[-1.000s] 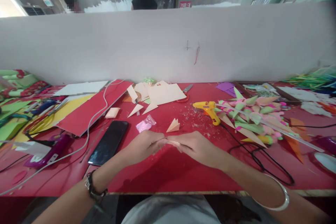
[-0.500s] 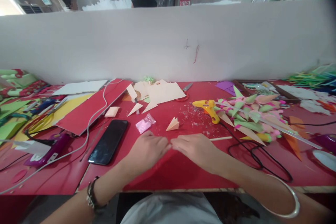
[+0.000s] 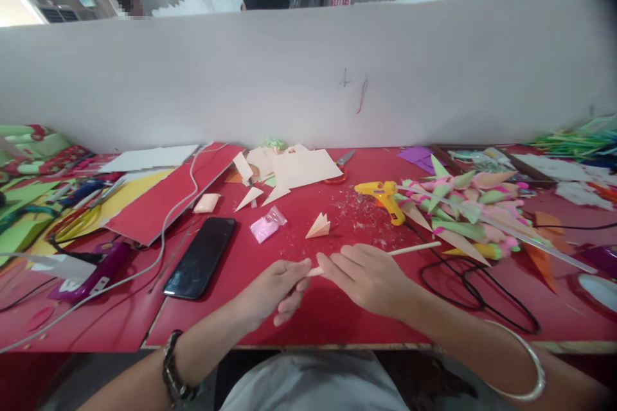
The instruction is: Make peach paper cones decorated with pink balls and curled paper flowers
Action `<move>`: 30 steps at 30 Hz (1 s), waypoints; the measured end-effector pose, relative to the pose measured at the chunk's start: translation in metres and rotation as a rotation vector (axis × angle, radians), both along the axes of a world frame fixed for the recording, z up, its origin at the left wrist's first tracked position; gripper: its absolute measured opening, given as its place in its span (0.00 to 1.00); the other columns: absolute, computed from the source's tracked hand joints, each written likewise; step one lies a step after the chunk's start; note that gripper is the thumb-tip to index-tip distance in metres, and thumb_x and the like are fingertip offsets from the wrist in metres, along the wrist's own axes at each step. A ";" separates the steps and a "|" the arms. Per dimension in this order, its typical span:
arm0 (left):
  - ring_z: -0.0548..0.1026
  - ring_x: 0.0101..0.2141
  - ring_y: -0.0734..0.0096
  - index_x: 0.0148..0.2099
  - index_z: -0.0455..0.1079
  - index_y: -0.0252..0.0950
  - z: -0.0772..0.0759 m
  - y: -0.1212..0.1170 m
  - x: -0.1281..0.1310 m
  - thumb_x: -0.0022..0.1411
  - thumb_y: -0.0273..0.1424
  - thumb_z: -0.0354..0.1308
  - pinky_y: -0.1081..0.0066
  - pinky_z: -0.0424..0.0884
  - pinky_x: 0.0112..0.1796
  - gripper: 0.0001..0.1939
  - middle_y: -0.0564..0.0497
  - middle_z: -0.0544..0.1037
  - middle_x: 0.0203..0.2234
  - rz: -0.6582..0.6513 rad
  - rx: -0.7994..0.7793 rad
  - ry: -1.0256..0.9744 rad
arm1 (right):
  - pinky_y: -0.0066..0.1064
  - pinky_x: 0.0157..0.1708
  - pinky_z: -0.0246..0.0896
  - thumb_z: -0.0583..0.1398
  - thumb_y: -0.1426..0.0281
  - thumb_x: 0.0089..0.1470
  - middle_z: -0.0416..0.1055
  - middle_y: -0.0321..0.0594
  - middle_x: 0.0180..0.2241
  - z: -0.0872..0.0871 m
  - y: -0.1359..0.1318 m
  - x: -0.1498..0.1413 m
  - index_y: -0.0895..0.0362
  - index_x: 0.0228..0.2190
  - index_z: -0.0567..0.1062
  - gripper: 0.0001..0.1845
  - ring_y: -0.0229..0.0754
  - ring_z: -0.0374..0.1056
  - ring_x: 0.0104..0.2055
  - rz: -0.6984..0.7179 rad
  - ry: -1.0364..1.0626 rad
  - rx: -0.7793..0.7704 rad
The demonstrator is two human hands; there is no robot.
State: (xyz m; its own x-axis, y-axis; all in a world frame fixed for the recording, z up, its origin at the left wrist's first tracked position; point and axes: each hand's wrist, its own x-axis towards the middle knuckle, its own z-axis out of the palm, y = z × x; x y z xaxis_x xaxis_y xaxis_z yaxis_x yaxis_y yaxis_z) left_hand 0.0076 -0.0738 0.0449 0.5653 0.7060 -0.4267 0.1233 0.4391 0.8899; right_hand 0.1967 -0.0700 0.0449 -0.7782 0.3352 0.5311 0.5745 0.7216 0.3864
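Note:
A thin pale stick (image 3: 412, 248) lies slantwise under my right hand and comes out on both sides of it. My left hand (image 3: 277, 288) pinches its left end between thumb and forefinger, the other fingers curled below. My right hand (image 3: 369, 275) is closed over the stick's middle, palm down, fingertips close to the left hand. Just beyond the hands sits a small folded peach paper cone (image 3: 319, 226). To its left is a little clear bag (image 3: 268, 225) with pink material inside.
A black phone (image 3: 200, 259) lies to the left, near a white cable (image 3: 164, 231). On the right are a yellow glue gun (image 3: 383, 198), its black cord (image 3: 463, 282) and a pile of pink-and-green cone shapes (image 3: 467, 199). Scissors (image 3: 343, 164) and peach sheets (image 3: 303, 170) lie behind.
The left hand has drawn slightly down and turned, its fingers now showing below. The stick's left end has come into view between the hands, and its right end reaches slightly farther right.

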 end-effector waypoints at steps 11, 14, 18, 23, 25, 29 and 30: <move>0.47 0.06 0.87 0.22 0.54 0.35 -0.014 -0.008 0.006 0.58 0.43 0.47 0.82 0.49 0.16 0.19 0.65 0.50 0.04 0.091 -0.233 -0.187 | 0.29 0.22 0.50 0.49 0.77 0.55 0.67 0.37 0.22 0.000 0.005 0.007 0.63 0.33 0.70 0.10 0.34 0.59 0.24 0.149 -0.093 0.038; 0.52 0.08 0.84 0.23 0.58 0.35 -0.016 0.001 0.005 0.59 0.44 0.44 0.80 0.49 0.14 0.20 0.62 0.55 0.05 0.021 0.097 0.038 | 0.29 0.23 0.51 0.49 0.77 0.55 0.68 0.38 0.22 -0.009 0.009 0.006 0.63 0.35 0.70 0.11 0.35 0.62 0.25 0.090 -0.073 -0.034; 0.64 0.16 0.78 0.24 0.61 0.34 -0.013 0.020 -0.004 0.62 0.41 0.41 0.78 0.58 0.21 0.21 0.56 0.65 0.12 -0.099 0.727 0.425 | 0.27 0.23 0.53 0.50 0.73 0.56 0.70 0.39 0.24 -0.024 0.020 0.007 0.62 0.47 0.64 0.17 0.38 0.65 0.27 -0.104 -0.047 -0.253; 0.70 0.22 0.67 0.30 0.68 0.32 -0.018 0.053 -0.024 0.62 0.42 0.40 0.73 0.58 0.24 0.22 0.46 0.72 0.18 -0.117 1.366 1.074 | 0.28 0.29 0.60 0.51 0.67 0.55 0.71 0.44 0.40 -0.040 0.041 0.012 0.57 0.50 0.60 0.21 0.42 0.69 0.36 -0.339 0.207 -0.636; 0.72 0.24 0.66 0.32 0.69 0.32 -0.026 0.065 -0.030 0.62 0.42 0.40 0.73 0.59 0.25 0.22 0.45 0.73 0.19 -0.143 1.432 1.236 | 0.29 0.33 0.60 0.52 0.68 0.54 0.69 0.44 0.44 -0.045 0.051 0.012 0.56 0.51 0.58 0.22 0.42 0.68 0.39 -0.352 0.337 -0.732; 0.73 0.24 0.64 0.38 0.68 0.32 -0.037 0.076 -0.036 0.61 0.42 0.43 0.73 0.60 0.25 0.20 0.43 0.75 0.23 -0.140 1.382 1.370 | 0.30 0.36 0.59 0.52 0.71 0.53 0.69 0.43 0.40 -0.048 0.068 0.010 0.56 0.43 0.67 0.15 0.41 0.66 0.39 -0.334 0.465 -0.834; 0.74 0.25 0.64 0.40 0.67 0.32 -0.038 0.076 -0.036 0.60 0.43 0.43 0.73 0.60 0.24 0.20 0.42 0.75 0.26 -0.105 1.364 1.377 | 0.30 0.36 0.58 0.52 0.71 0.53 0.69 0.42 0.37 -0.047 0.071 0.009 0.57 0.39 0.70 0.11 0.41 0.66 0.38 -0.326 0.472 -0.841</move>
State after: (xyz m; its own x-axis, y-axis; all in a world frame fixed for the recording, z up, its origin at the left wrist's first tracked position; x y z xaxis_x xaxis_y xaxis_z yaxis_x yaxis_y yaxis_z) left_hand -0.0283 0.0022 0.0073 0.4305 0.8854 0.1753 0.9010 -0.4099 -0.1421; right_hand 0.2061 0.0009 -0.0024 -0.3543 0.8999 0.2542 0.7544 0.4357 -0.4909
